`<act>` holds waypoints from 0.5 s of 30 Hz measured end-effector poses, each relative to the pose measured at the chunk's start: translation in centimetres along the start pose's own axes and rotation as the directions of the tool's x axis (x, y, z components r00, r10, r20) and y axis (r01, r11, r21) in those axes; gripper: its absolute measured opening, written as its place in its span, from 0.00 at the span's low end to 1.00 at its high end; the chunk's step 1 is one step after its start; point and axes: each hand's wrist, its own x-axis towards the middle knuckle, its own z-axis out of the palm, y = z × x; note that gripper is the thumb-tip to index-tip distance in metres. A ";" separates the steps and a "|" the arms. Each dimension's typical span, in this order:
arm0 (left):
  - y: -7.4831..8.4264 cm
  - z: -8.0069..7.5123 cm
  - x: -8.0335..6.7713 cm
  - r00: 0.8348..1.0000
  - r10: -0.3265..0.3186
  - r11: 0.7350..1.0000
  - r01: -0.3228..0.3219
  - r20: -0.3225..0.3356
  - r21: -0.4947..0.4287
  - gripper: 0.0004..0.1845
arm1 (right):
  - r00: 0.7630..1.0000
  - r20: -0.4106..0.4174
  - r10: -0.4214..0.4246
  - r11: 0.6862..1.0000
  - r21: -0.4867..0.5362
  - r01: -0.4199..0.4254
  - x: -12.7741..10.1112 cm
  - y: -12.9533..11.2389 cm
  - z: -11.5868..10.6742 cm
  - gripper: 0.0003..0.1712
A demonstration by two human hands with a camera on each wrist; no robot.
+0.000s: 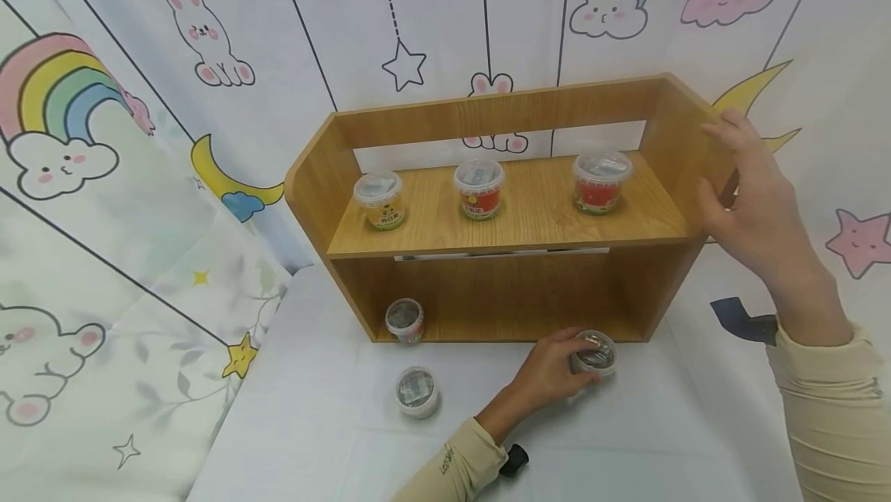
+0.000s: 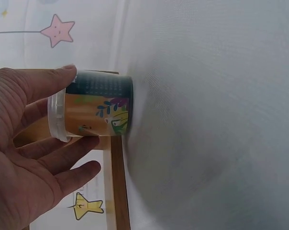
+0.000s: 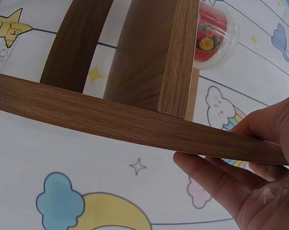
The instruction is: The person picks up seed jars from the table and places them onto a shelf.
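Left hand (image 1: 553,370): fingers curled round small lidded cup (image 1: 594,353), standing on white worktop (image 1: 626,440) just before wooden shelf (image 1: 501,231) | Right hand (image 1: 748,200): fingers straight, thumb and fingers clasping shelf's right side panel | Three cups on upper board; two more cups at lower left.

Open gaps between 3 shelf cups (image 1: 479,188)

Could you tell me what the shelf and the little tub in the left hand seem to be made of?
The shelf looks like wood or wood-look board with a matt finish: grain lines run along every panel. The tub in the left hand seems to be thin plastic, given its translucent lid rim and glossy printed label.
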 end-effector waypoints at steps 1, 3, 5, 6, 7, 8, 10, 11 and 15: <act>0.0 0.0 0.0 1.000 -0.002 1.000 0.002 0.001 0.000 0.24 | 1.000 0.003 0.001 1.000 0.002 -0.001 0.0 0.0 0.0 0.43; 0.1 0.0 -0.1 1.000 -0.004 1.000 0.004 0.002 -0.002 0.24 | 1.000 0.007 0.007 1.000 0.001 -0.007 0.0 0.0 0.1 0.43; 0.1 -0.1 -0.1 1.000 -0.003 1.000 0.003 0.001 -0.004 0.24 | 1.000 0.008 0.011 1.000 0.003 -0.011 0.0 0.0 0.1 0.43; 0.1 -0.1 -0.2 1.000 -0.002 1.000 0.002 0.001 -0.005 0.24 | 1.000 0.008 0.011 1.000 0.003 -0.011 0.0 0.0 0.1 0.43; 0.1 -0.1 -0.2 1.000 -0.002 1.000 0.002 0.000 -0.006 0.24 | 1.000 0.009 0.013 1.000 0.008 -0.013 0.0 0.0 0.1 0.43; 0.1 -0.1 -0.3 1.000 -0.002 1.000 0.002 -0.001 -0.006 0.24 | 1.000 0.007 0.011 1.000 0.013 -0.011 0.0 0.0 0.1 0.42; 0.0 -0.2 -0.3 1.000 0.000 1.000 0.000 -0.004 0.003 0.24 | 1.000 0.005 0.010 1.000 0.020 -0.010 0.0 0.0 0.0 0.42; 0.1 -0.2 -0.4 1.000 0.000 1.000 0.000 -0.006 0.007 0.24 | 1.000 0.005 0.011 1.000 0.024 -0.011 0.0 0.0 0.0 0.42; 0.1 -0.5 -0.6 1.000 0.001 1.000 -0.001 -0.016 0.025 0.24 | 1.000 0.007 0.015 1.000 0.023 -0.015 0.0 0.1 0.0 0.42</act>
